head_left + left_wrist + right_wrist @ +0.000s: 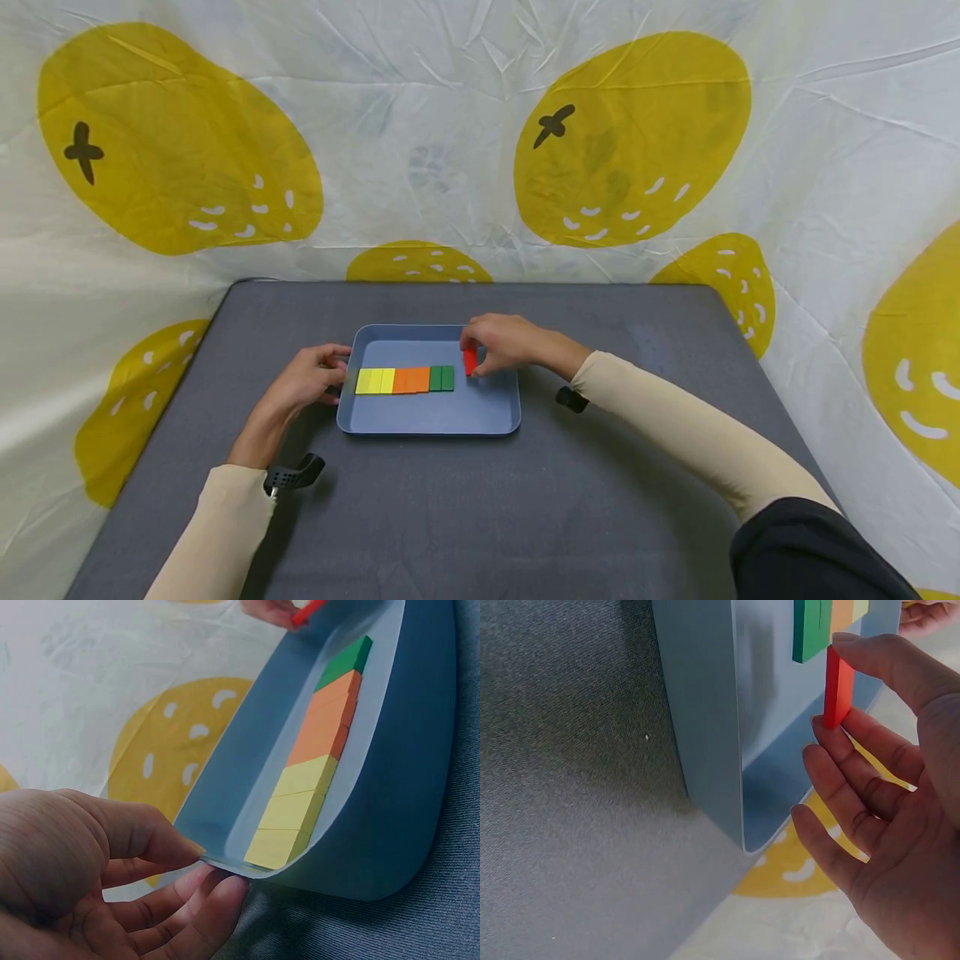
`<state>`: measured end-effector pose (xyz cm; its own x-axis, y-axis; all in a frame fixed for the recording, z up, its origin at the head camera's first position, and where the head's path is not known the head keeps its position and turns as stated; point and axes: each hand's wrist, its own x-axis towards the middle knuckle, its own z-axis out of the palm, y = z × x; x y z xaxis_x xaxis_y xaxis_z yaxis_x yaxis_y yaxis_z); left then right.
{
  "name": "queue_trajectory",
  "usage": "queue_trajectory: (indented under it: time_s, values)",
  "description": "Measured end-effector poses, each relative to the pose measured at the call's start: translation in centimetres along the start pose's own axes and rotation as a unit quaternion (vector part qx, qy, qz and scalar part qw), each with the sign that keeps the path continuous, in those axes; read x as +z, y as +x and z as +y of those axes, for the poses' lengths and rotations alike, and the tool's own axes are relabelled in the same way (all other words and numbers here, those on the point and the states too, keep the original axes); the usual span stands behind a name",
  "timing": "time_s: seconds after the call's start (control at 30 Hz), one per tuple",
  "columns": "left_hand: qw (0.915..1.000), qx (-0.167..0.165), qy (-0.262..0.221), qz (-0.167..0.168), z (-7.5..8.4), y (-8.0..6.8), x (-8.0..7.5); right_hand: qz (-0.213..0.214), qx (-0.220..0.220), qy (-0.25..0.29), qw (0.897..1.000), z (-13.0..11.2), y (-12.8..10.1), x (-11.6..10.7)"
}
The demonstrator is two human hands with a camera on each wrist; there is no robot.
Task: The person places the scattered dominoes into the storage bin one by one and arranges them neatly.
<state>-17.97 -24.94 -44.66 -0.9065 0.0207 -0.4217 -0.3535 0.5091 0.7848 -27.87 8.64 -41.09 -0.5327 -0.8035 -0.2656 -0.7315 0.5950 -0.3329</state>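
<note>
A blue-grey tray (405, 417) holds a row of flat blocks: yellow blocks (375, 381) on the left, orange blocks (411, 380) in the middle, green blocks (441, 378) on the right. My left hand (311, 379) is at the tray's left side; in the left wrist view its thumb and fingers pinch the rim (240, 870). Over the right part of the tray, my right hand (506, 340) pinches a red block (470, 362) by its ends between thumb and fingers. The red block stands apart from the green end of the row.
The tray lies on a dark grey cloth-covered table (480, 508). Behind the table hangs a white curtain (420, 167) with large yellow fruit prints. Dark straps with small devices sit at both wrists.
</note>
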Motion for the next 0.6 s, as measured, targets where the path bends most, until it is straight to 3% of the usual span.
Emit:
queue_trajectory:
  time_s: [0.3,0.6]
  values:
    - [1.0,-0.002,0.004,0.006,0.0,0.1,0.1,-0.042,0.019,-0.037,0.998,-0.9,1.8,0.9]
    - [1.0,0.003,0.004,0.008,-0.2,0.2,0.2,-0.035,0.029,-0.086,0.995,-1.7,2.5,2.4]
